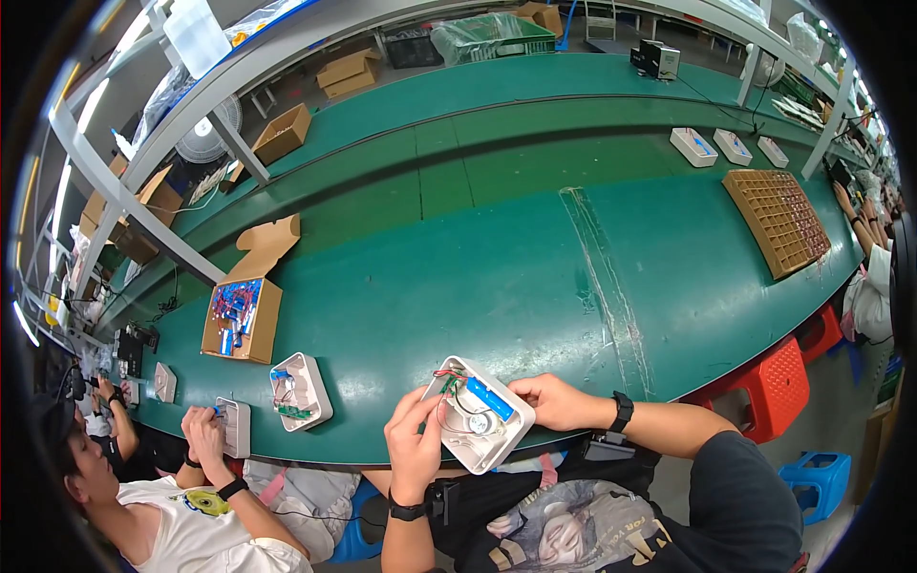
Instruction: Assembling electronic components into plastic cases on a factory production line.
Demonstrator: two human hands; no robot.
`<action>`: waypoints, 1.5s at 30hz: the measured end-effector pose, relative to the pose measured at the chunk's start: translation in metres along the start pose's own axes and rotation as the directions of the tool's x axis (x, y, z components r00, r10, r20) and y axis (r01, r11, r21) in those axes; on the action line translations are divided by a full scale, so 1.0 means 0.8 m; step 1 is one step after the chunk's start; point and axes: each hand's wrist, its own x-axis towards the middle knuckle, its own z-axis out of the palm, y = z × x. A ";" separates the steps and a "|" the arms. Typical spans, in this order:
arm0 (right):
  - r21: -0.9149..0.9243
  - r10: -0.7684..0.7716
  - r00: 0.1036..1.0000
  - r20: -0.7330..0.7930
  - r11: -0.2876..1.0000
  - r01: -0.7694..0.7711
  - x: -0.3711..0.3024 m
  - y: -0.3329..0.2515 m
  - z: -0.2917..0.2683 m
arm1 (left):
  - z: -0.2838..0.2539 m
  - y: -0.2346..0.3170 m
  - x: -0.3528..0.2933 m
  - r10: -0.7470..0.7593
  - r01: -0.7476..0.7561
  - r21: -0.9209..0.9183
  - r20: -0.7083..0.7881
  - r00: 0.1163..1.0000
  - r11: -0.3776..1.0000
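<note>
I hold an open white plastic housing over the near edge of the green workbench. Inside it lie a blue cylindrical cell, a small green circuit board with red wires and a round part. My left hand grips the housing's left side, thumb on its rim. My right hand holds the right corner, fingertips near the blue cell. Both wrists wear black bands.
Another open white housing lies on the bench to my left. A cardboard box of blue parts stands beyond it. A person at lower left works on a white housing. A brown grid tray and white housings sit far right. Red stool.
</note>
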 end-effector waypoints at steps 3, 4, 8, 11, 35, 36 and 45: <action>-0.114 -0.091 0.996 0.008 0.989 0.092 -0.002 -0.002 -0.002 | 0.002 0.004 0.000 -0.001 0.001 -0.009 0.002 1.000 1.000; -0.238 -0.129 0.991 0.026 0.962 0.132 -0.001 -0.002 -0.004 | 0.002 0.004 -0.001 0.000 0.000 -0.021 -0.002 1.000 1.000; -0.429 -0.220 0.974 0.059 0.875 0.223 -0.001 -0.006 -0.006 | 0.002 0.005 -0.002 -0.005 0.004 -0.044 -0.018 1.000 0.999; -0.474 -0.248 0.967 0.059 0.845 0.246 -0.002 -0.009 -0.005 | 0.003 0.005 -0.001 -0.013 0.012 -0.049 -0.026 1.000 0.999; -0.453 -0.365 0.926 -0.102 0.845 0.283 -0.009 -0.019 0.011 | 0.009 0.022 -0.001 -0.018 0.017 -0.018 -0.078 0.997 1.000; -0.444 -0.387 0.912 -0.138 0.847 0.293 -0.009 -0.022 0.013 | 0.010 0.025 0.001 -0.010 0.008 -0.029 -0.089 0.996 1.000; -0.063 -0.262 0.896 -0.358 0.964 0.257 0.000 0.000 0.039 | 0.005 0.024 0.001 0.039 -0.041 -0.010 -0.181 0.983 0.999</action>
